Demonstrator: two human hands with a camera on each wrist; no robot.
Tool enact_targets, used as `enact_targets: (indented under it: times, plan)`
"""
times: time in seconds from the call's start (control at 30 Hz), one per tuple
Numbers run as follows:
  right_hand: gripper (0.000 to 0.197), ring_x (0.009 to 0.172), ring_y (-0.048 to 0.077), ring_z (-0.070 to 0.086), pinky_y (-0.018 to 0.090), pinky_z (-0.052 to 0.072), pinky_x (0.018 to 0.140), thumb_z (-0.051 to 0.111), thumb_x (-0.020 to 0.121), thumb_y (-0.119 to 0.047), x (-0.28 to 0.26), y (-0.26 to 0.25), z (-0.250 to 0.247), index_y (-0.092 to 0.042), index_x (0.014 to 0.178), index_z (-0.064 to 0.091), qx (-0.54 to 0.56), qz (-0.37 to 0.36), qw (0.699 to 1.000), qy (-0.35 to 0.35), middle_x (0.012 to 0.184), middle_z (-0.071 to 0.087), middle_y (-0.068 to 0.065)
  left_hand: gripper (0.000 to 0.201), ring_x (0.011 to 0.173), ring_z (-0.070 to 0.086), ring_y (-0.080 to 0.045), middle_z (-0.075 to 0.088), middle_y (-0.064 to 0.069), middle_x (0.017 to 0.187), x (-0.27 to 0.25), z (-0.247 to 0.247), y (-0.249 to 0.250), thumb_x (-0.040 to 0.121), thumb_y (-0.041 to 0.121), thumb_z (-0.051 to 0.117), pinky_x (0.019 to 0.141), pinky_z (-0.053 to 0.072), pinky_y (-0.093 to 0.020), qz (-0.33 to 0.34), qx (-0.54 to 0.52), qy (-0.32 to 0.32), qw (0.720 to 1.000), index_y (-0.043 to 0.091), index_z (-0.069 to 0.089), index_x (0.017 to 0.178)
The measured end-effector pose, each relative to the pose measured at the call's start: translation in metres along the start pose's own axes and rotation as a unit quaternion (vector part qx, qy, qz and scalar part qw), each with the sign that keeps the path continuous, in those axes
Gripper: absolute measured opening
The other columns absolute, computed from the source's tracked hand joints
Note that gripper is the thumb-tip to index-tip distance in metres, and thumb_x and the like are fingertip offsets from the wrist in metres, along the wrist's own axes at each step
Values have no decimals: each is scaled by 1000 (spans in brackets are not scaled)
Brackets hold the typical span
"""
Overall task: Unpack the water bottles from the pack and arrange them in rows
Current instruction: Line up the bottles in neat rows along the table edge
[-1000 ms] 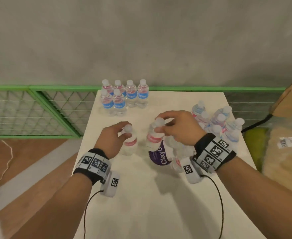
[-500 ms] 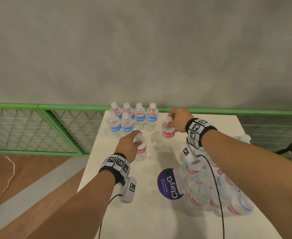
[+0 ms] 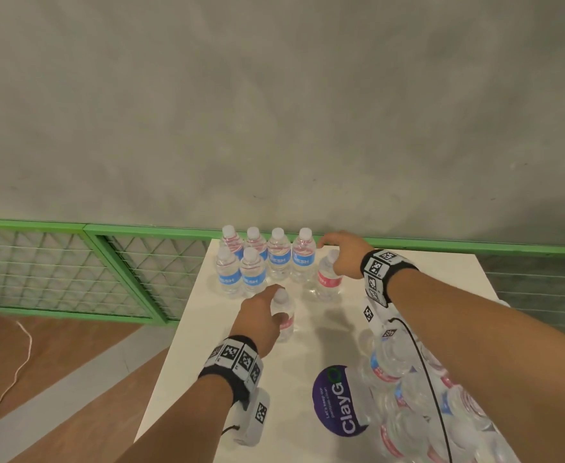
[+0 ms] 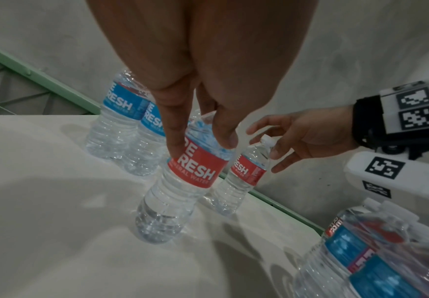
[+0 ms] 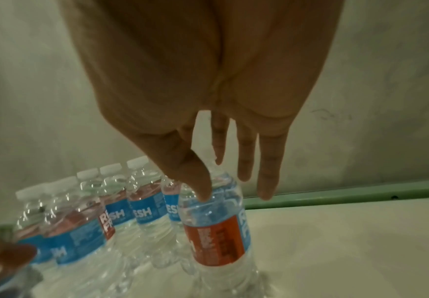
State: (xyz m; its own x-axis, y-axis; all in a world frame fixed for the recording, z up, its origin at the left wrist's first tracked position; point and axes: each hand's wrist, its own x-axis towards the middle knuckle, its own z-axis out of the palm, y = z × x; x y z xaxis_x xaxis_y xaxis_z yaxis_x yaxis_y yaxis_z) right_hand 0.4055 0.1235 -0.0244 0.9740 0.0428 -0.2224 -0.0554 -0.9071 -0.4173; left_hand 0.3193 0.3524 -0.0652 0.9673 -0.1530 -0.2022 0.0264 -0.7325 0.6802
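Observation:
Six blue-labelled water bottles stand in two rows at the far left of the white table. My left hand pinches the shoulder of a red-labelled bottle that stands upright in front of them. My right hand hovers over another red-labelled bottle standing right of the back row. Its fingers are straight and spread, and only the thumb touches the bottle's shoulder. The shrink-wrapped pack, with several bottles still in it, lies at the near right under my right forearm.
A purple ClayGo sticker sits on the table left of the pack. A green mesh railing runs behind and left of the table, with a grey wall beyond. The wooden floor drops away at the table's left edge.
Both hands carried a bottle each from the pack to the far rows. The right bottle now stands on the table and the right fingers have spread off it.

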Motion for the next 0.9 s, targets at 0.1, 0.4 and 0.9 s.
enact_targets:
  times: [0.1,0.4,0.9]
  plan:
    - [42,85,22,58,23,44,63,53,81,-2,5,5,6,-29,108,70,-26,-6,999,-35,112,64,5,46,102,58,-20,62,1,118,0,2,1,90,19,62,79,42,-25,3,-3,6,1000,34,48,131]
    - [59,93,27,56,25,42,78,80,71,-28,27,15,11,-22,124,55,-2,53,997,47,111,46,7,45,96,55,-14,62,3,119,1,3,-2,90,18,61,80,41,-24,1,-7,10,1000,36,47,130]
    - [48,99,31,60,33,50,80,76,78,-21,46,15,16,-13,120,55,-36,22,997,71,110,62,13,47,97,52,-12,61,5,121,4,6,-8,92,18,60,80,40,-23,-4,-27,11,1000,39,47,131]
